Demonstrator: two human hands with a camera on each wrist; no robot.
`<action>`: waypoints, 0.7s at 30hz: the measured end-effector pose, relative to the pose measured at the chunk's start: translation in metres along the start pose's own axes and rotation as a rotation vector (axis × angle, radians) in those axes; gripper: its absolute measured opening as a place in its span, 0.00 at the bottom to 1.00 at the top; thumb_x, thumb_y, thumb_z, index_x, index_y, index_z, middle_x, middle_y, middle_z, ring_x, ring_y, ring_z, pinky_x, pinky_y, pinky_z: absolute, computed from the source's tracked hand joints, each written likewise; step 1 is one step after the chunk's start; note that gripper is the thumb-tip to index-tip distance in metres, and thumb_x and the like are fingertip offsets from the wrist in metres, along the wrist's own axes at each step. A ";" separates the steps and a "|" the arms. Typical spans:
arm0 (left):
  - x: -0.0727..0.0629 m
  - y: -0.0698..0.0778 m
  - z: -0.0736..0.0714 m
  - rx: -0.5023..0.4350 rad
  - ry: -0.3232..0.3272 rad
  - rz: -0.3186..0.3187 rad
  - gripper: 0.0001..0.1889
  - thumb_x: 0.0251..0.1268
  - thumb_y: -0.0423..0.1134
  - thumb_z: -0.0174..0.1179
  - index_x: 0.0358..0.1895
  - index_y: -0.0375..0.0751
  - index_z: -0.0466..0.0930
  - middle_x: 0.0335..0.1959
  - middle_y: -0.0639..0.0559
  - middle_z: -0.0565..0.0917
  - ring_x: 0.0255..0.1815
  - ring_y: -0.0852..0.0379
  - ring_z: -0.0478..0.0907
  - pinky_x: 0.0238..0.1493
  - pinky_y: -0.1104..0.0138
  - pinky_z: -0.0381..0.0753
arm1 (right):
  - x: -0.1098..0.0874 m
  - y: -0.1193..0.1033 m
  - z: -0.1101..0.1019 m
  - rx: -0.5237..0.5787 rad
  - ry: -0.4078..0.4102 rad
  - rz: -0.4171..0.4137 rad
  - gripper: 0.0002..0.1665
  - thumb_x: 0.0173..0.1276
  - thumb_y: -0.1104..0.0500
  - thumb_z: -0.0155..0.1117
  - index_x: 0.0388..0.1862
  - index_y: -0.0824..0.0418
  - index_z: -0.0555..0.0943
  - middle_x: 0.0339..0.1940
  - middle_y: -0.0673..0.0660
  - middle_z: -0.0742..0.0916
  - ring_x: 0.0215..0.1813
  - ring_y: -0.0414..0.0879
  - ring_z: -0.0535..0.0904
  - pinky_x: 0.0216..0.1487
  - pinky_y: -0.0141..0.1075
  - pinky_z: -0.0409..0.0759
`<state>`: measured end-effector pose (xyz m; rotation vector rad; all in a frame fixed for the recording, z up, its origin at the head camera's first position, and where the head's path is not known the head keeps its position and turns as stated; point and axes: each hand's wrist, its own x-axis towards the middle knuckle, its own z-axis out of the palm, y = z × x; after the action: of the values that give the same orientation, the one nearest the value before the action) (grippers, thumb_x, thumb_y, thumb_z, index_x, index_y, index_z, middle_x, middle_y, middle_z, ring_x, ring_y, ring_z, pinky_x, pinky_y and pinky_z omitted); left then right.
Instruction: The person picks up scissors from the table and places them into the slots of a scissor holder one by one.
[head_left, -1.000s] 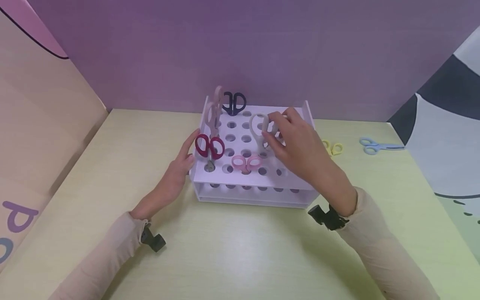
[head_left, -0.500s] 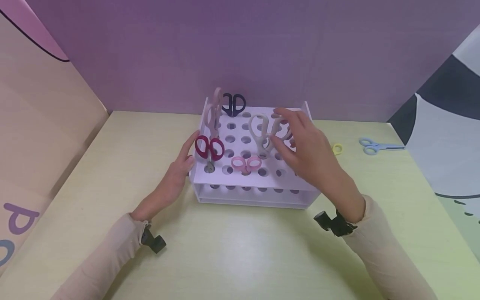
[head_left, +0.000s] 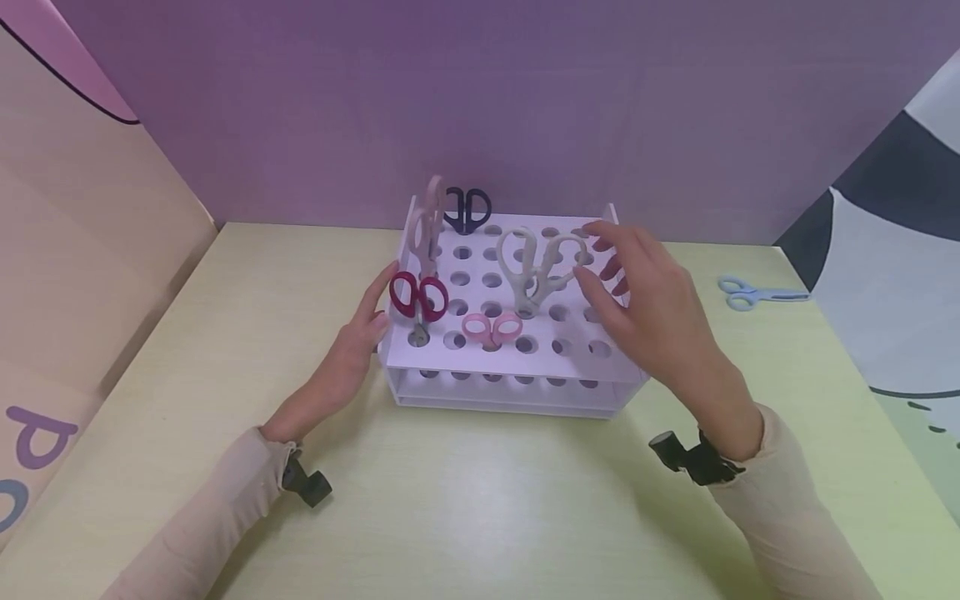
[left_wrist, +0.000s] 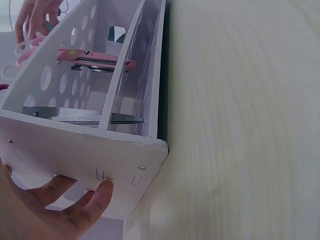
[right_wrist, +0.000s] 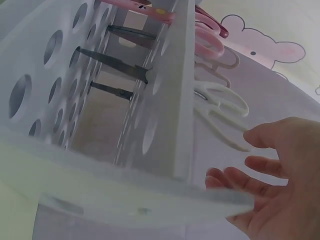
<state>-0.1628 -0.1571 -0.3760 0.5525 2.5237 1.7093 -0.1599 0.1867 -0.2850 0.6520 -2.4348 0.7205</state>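
White-handled scissors stand in a hole of the white rack, handles spread apart. Beside them on the right is my right hand, fingers loosely bent and holding nothing. In the right wrist view its thumb tip is close to the scissors' white handle; whether they touch I cannot tell. My left hand rests its fingers against the rack's left side panel. Also standing in the rack are dark red scissors, small pink scissors, pale pink scissors and black scissors.
Light blue scissors lie on the table at the right. A purple wall panel rises directly behind the rack. Several holes in the rack's top hold nothing. Patterned panels border the table's sides.
My right hand has let go of the white scissors and drawn back rightward, now covering the yellow scissors seen earlier on the table. The left hand has kept its place.
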 end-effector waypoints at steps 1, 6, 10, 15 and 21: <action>0.000 0.000 0.000 0.001 -0.001 0.000 0.31 0.75 0.56 0.37 0.77 0.81 0.40 0.80 0.65 0.48 0.77 0.47 0.58 0.68 0.37 0.62 | -0.001 0.000 -0.001 -0.001 0.003 0.007 0.27 0.68 0.62 0.65 0.65 0.61 0.74 0.46 0.60 0.81 0.39 0.51 0.80 0.37 0.44 0.80; 0.000 0.001 -0.001 0.009 -0.004 0.003 0.30 0.76 0.57 0.36 0.77 0.81 0.39 0.80 0.64 0.49 0.77 0.46 0.59 0.68 0.37 0.62 | -0.005 0.004 -0.009 0.011 0.061 0.018 0.25 0.69 0.62 0.65 0.64 0.62 0.75 0.49 0.60 0.83 0.40 0.50 0.80 0.38 0.38 0.79; -0.001 0.001 -0.002 0.009 -0.006 0.015 0.30 0.76 0.57 0.36 0.77 0.80 0.40 0.80 0.63 0.49 0.76 0.46 0.60 0.68 0.38 0.63 | -0.006 0.011 -0.014 0.039 0.150 0.013 0.23 0.69 0.62 0.64 0.63 0.64 0.77 0.49 0.61 0.84 0.40 0.51 0.81 0.39 0.23 0.72; -0.001 -0.002 -0.003 -0.001 -0.006 0.024 0.30 0.76 0.56 0.36 0.78 0.79 0.40 0.80 0.63 0.50 0.76 0.46 0.61 0.68 0.38 0.63 | -0.007 0.024 -0.018 0.060 0.261 0.036 0.19 0.72 0.60 0.61 0.59 0.65 0.80 0.45 0.62 0.86 0.37 0.53 0.82 0.39 0.16 0.68; -0.004 -0.004 -0.002 -0.011 -0.011 0.022 0.31 0.76 0.56 0.37 0.78 0.79 0.40 0.79 0.61 0.54 0.73 0.46 0.65 0.67 0.39 0.66 | -0.007 0.054 -0.016 0.074 0.311 0.099 0.19 0.75 0.56 0.56 0.56 0.66 0.80 0.43 0.63 0.88 0.33 0.28 0.77 0.35 0.16 0.69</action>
<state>-0.1607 -0.1617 -0.3793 0.5892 2.5084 1.7221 -0.1802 0.2385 -0.2961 0.4138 -2.1730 0.8849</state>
